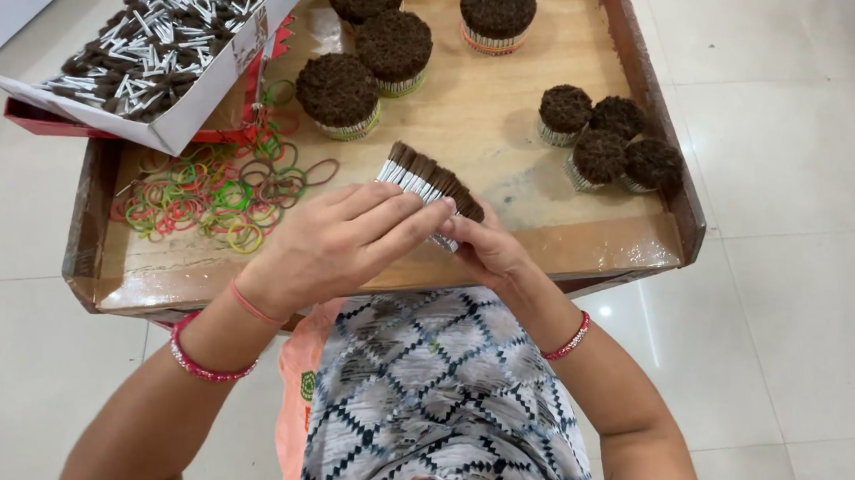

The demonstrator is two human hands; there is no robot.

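Head view, looking down over a low wooden tray (648, 95) on a pale tiled floor (805, 296).

Item, in hand: a flat row of brown-tipped sticks (429, 183), white-wrapped below the tips, held above the tray's near edge. The left hand (332, 248) lies over the row with fingers extended and nearly flat, pressing on its near side; the right hand (487, 252) cups it from beneath, fingers curled, thumb hidden. Both are closed on the row, seemingly so the sticks stay side by side with tips level.

Item, far half of the tray: four large round bundles (366, 50) of the same sticks, standing tips up, each bound round its white base, probably so they stand unaided.

Item, right: four small bundles (610, 143), touching one another in a cluster.

Item, left: a loose heap of rubber bands (215, 190) in green, yellow, red and brown, just beside the left hand, within easy reach.

Item, far left: an open white carton (186, 113) tilted on a red box (64, 124), holding loose sticks (151, 35) lying in disorder.
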